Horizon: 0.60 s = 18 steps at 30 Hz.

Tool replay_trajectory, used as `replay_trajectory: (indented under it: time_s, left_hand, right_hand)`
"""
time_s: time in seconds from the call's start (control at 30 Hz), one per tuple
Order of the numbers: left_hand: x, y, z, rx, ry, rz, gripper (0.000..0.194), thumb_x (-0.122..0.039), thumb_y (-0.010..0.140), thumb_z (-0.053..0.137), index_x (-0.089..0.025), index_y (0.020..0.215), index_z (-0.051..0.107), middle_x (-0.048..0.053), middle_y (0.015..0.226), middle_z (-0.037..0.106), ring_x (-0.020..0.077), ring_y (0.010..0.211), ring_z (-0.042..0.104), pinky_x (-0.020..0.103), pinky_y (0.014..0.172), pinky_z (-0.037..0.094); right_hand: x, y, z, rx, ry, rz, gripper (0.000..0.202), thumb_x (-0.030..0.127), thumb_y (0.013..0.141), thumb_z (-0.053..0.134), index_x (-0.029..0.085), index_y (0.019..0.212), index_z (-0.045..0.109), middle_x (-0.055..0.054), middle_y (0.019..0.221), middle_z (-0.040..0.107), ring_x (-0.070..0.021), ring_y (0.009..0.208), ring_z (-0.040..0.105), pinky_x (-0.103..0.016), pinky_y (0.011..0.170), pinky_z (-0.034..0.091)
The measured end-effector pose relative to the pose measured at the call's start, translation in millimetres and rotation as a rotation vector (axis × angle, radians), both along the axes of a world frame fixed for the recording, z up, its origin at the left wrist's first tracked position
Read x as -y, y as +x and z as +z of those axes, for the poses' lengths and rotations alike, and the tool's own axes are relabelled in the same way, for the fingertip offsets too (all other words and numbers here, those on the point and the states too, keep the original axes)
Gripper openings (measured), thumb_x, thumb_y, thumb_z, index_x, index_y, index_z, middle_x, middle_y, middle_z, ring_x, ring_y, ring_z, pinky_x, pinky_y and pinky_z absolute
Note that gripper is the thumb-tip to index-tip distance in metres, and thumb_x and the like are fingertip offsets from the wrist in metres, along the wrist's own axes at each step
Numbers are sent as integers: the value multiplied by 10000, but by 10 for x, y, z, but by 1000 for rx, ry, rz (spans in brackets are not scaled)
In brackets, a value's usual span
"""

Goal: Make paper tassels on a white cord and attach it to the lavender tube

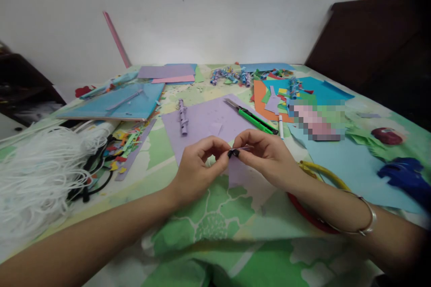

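Observation:
My left hand (pixel 202 163) and my right hand (pixel 269 158) meet above the table's front middle, both closed in a pinch. Between their fingertips is a small, thin strip of purple paper (pixel 244 147), seen nearly edge-on. Below and beyond lies a purple paper sheet (pixel 202 119). On that sheet rest a rolled purple paper tube (pixel 182 119) with curled bits along it and a green box cutter (pixel 254 121), blade out, pointing up and left. A white marker (pixel 280 126) lies just right of the cutter.
At left are a tangle of white cord (pixel 43 179), paper scraps (pixel 129 143) and a blue folder (pixel 114 98). Several decorated paper tubes (pixel 232 76) lie at the back. Right are light blue paper (pixel 357 170), yellow-red handled scissors (pixel 323 172) under my forearm, and a blue object (pixel 404 175).

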<state>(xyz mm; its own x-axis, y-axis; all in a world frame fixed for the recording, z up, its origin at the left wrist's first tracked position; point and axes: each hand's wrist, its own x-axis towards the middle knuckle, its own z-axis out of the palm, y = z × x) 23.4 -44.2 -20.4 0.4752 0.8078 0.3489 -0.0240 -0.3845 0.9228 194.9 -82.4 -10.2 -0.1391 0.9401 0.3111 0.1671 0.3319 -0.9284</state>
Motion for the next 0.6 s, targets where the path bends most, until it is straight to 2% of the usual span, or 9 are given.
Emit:
replay_trajectory:
  time_s: [0.23, 0.47, 0.6]
  left_hand:
    - [-57, -29, 65, -21, -166, -80, 131, -263, 822, 636, -148, 782, 685, 16, 685, 654, 116, 639, 588, 209, 576, 463]
    - [-189, -91, 60, -97, -454, -290, 132, -260, 780, 691, -137, 756, 731, 54, 691, 694, 127, 614, 612, 225, 575, 488]
    - [-217, -103, 48, -119, -463, -291, 112, -249, 769, 707, -144, 754, 743, 58, 703, 710, 125, 627, 629, 224, 597, 498]
  right_hand:
    - [15, 46, 4, 290, 136, -24, 71, 127, 835, 544, 179, 857, 587, -14, 811, 646, -134, 762, 586, -277, 710, 462]
    - [18, 58, 37, 493, 249, -10, 60, 128, 786, 550, 180, 809, 567, -9, 760, 649, -129, 692, 564, -260, 640, 427]
    - [10, 57, 30, 524, 251, -5, 35, 148, 791, 558, 179, 807, 562, -9, 768, 644, -127, 689, 560, -257, 625, 416]
